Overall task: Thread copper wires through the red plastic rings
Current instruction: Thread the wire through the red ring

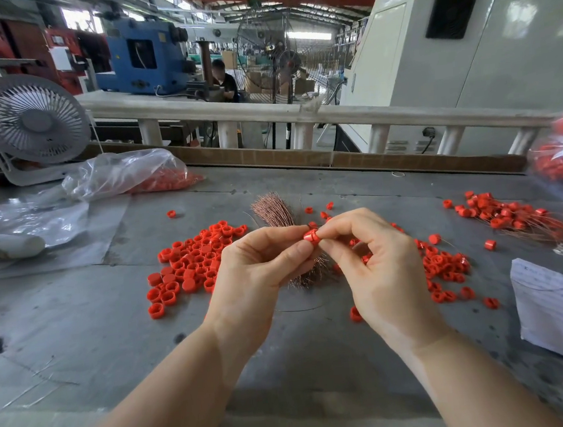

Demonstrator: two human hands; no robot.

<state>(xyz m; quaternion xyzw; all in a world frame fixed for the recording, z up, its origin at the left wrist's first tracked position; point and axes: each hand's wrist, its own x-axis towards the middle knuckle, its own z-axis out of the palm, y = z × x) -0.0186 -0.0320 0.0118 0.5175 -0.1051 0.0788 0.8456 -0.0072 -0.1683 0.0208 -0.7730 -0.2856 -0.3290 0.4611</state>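
Above the copper wire bundle (273, 214), your left hand (254, 271) and right hand (378, 266) pinch one red ring (311, 236); hold it steady while threading.

I see the grey worktable (78, 336): loose pile of red plastic rings (192, 266) left, bundle of thin copper wires (273, 210) centre behind it, heap of threaded red rings (510, 215) right, round white desk fan (32, 120) rear left
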